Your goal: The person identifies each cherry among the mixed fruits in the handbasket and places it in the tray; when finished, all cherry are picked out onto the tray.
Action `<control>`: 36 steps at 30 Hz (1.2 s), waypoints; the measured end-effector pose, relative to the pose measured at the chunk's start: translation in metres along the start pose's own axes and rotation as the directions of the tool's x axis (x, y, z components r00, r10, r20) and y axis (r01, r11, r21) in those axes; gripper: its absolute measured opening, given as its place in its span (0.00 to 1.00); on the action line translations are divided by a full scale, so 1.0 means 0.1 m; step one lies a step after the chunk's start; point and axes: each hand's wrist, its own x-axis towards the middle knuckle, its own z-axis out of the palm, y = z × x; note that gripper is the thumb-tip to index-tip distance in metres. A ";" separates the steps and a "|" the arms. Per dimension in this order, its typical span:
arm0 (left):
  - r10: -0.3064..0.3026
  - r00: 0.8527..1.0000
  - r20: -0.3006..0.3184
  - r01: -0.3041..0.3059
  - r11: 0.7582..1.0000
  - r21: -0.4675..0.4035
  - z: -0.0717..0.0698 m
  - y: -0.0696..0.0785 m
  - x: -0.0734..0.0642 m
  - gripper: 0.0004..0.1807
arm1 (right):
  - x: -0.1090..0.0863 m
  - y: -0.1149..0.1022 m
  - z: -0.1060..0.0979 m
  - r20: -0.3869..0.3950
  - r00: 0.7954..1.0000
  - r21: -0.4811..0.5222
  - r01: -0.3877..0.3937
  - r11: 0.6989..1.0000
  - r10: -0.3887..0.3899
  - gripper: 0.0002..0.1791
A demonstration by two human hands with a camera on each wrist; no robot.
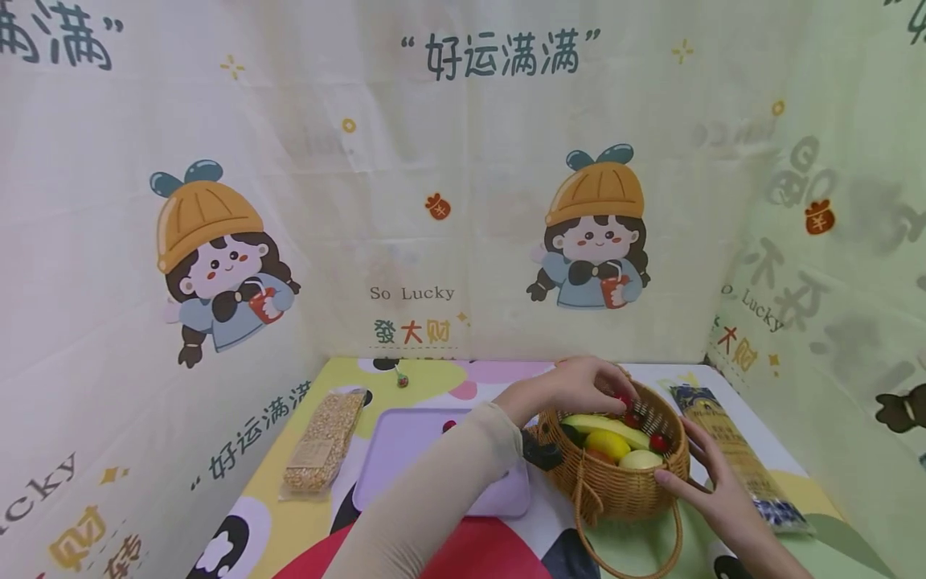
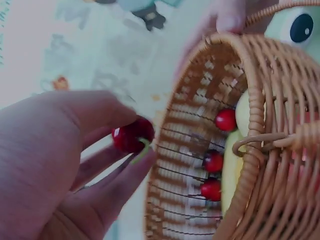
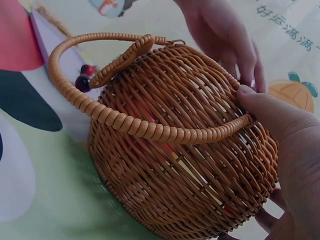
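My left hand (image 1: 582,384) is raised over the back rim of a brown wicker basket (image 1: 625,494). Between its thumb and fingers it pinches a dark red cherry (image 2: 131,136) with a green stem. My right hand (image 1: 716,474) grips the basket's right side, its thumb (image 3: 265,107) at the rim. Inside lie a banana (image 1: 579,422), a yellow lemon (image 1: 606,445), a pale round fruit (image 1: 641,459) and several cherries (image 2: 225,120). The basket's handle (image 3: 145,129) is folded down toward the front.
Left of the basket, partly covered by my left sleeve, is a lilac tray (image 1: 391,450) with a cherry (image 1: 449,425) on it. A bag of grains (image 1: 323,442) lies farther left, and a long yellow-and-blue packet (image 1: 738,450) to the right. A small green-and-red item (image 1: 402,379) lies at the back.
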 end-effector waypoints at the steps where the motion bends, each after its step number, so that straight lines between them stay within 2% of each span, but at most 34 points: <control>1: 0.010 1.000 -0.020 -0.010 1.000 -0.018 -0.03 0.00 -0.05 0.11 | -0.01 0.01 0.01 -0.003 1.000 0.000 -0.006 1.000 0.006 0.56; 6: 0.045 0.993 -0.111 -0.055 0.995 -0.082 -0.17 -0.01 -0.42 0.13 | -0.03 0.04 0.02 -0.010 1.000 0.030 -0.025 0.999 0.026 0.57; 11: 0.039 0.982 -0.186 -0.064 0.989 -0.134 -0.27 -0.17 -0.85 0.14 | -0.04 0.04 0.03 -0.015 0.999 0.028 -0.029 0.999 0.029 0.57; 18: -0.078 0.955 -0.287 0.030 0.986 -0.166 -0.50 -0.56 -1.45 0.13 | 0.00 0.00 0.01 -0.011 1.000 0.019 -0.011 1.000 0.011 0.57; 23: -0.155 0.930 -0.334 0.110 0.983 -0.150 -0.60 -0.89 -1.77 0.12 | 0.01 -0.02 0.00 -0.003 1.000 0.014 -0.007 1.000 0.007 0.57; 27: -0.205 0.904 -0.374 0.161 0.976 -0.146 -0.59 -1.16 -1.96 0.12 | 0.00 -0.03 0.01 -0.002 1.000 0.019 0.006 1.000 -0.006 0.57; 31: -0.271 0.870 -0.413 0.223 0.961 -0.162 -0.54 -1.38 -2.08 0.14 | -0.01 -0.03 0.01 -0.004 1.000 0.013 0.011 1.000 -0.011 0.57; 36: -0.374 0.812 -0.449 0.313 0.927 -0.205 -0.45 -1.64 -2.18 0.14 | -0.01 -0.02 0.02 -0.008 1.000 0.019 0.000 1.000 0.000 0.57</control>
